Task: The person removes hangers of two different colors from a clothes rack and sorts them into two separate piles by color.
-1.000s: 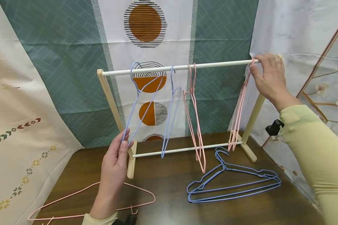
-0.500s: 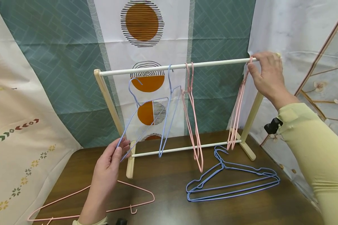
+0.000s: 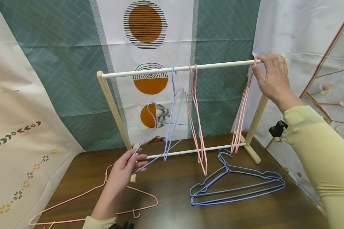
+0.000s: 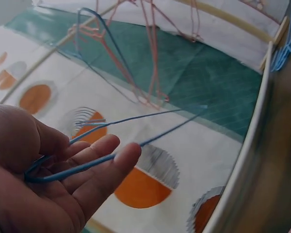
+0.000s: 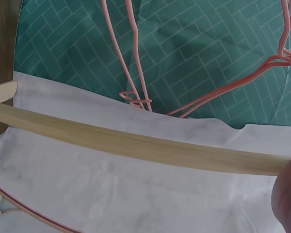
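In the head view my left hand point(image 3: 121, 173) pinches a blue clothes hanger point(image 4: 82, 167) by one end, between thumb and fingers. This hanger is tilted, its hook below the top bar and apart from it. My right hand point(image 3: 273, 73) grips the right end of the white top bar point(image 3: 220, 65) of a small wooden rack, thumb beside the hooks of a bunch of pink hangers point(image 3: 243, 106). Another blue hanger point(image 3: 173, 82) hangs left of the middle, with a pair of pink hangers point(image 3: 196, 84) just to its right.
Several blue hangers point(image 3: 227, 171) lie stacked on the brown table point(image 3: 172, 197) at the front right. At the left front lies a pink hanger point(image 3: 144, 208), partly behind my left forearm. The rack's wooden right leg point(image 5: 136, 148) crosses the right wrist view. Patterned cloth hangs behind.
The blue hanger in my left hand has come off the top bar and dropped below it, tilting over to the right. My right hand has stayed at the bar's end.
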Demonstrator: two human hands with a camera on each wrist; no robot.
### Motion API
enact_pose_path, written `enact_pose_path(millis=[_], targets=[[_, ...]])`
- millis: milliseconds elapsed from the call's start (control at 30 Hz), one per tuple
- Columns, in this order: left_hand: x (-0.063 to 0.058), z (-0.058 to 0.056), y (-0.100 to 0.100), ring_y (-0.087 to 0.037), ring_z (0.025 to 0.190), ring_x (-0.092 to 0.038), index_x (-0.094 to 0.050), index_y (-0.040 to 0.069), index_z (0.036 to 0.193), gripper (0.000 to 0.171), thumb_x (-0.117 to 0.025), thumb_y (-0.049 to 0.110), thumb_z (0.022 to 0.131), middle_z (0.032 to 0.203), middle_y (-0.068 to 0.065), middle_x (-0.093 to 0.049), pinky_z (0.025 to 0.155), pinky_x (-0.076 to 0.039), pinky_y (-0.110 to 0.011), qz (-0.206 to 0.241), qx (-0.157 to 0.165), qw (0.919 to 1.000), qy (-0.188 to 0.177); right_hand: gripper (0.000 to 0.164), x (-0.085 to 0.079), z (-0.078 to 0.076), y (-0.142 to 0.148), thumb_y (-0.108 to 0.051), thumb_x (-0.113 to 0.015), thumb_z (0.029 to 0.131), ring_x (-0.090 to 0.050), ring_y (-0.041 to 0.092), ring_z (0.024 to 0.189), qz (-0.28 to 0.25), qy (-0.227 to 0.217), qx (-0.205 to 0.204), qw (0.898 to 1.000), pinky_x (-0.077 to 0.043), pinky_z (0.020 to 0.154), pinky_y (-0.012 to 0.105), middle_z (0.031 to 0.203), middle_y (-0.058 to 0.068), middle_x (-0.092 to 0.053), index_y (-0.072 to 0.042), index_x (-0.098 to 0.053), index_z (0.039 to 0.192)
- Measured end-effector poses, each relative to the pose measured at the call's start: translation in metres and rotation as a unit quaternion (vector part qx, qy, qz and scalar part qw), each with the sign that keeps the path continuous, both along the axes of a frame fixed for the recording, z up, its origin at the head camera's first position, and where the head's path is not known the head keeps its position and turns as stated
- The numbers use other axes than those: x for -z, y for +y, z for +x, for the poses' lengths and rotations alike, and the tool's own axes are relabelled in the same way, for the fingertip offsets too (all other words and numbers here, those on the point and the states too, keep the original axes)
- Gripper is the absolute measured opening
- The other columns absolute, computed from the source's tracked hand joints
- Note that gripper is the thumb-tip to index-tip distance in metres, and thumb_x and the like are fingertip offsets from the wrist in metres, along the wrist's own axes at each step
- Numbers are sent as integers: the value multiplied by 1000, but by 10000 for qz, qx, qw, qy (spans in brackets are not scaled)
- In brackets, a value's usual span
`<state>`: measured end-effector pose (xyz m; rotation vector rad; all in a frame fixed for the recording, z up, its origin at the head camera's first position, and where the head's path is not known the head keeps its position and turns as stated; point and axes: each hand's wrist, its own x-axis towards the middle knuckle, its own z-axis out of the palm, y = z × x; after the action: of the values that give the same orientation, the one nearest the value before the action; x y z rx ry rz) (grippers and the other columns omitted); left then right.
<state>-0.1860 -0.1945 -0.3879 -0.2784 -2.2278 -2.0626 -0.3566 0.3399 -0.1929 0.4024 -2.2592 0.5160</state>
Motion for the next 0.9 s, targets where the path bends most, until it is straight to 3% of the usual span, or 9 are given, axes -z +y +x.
enact_pose_path(millis=[267, 467, 667, 900], targets=[[24, -11, 22, -46, 110, -77, -59, -7, 144, 31, -44, 5, 119, 121, -25, -75, 88, -66, -46, 271, 226, 9981, -513, 61, 4, 0, 2, -54, -41, 118, -28, 44, 156, -16, 71, -4, 10000, -10, 132, 54, 157, 25, -44, -5, -49, 155], [38, -14, 43, -46, 105, -78, -57, -10, 142, 31, -44, 7, 119, 117, -22, -75, 86, -67, -46, 263, 540, 9961, -640, 61, 1, 0, 0, -54, -41, 118, -28, 44, 155, -25, 81, -7, 10000, -9, 132, 53, 158, 24, -44, -6, -49, 155], [49, -14, 69, -40, 101, -80, -58, -10, 142, 32, -44, 8, 119, 114, -20, -74, 84, -67, -43, 436, 864, 9924, -763, 62, -3, -1, -2, -55, -40, 118, -26, 42, 157, 9, 11, 20, 10000, -4, 133, 50, 160, 23, -42, -7, -48, 156], [61, -11, 109, -29, 92, -80, -57, -12, 142, 33, -44, 7, 119, 111, -23, -73, 82, -67, -43, 700, 1381, 9841, -867, 63, -1, 2, -2, -56, -40, 118, -25, 41, 158, 19, 23, 50, 10000, -6, 133, 50, 159, 24, -43, -6, -48, 156]])
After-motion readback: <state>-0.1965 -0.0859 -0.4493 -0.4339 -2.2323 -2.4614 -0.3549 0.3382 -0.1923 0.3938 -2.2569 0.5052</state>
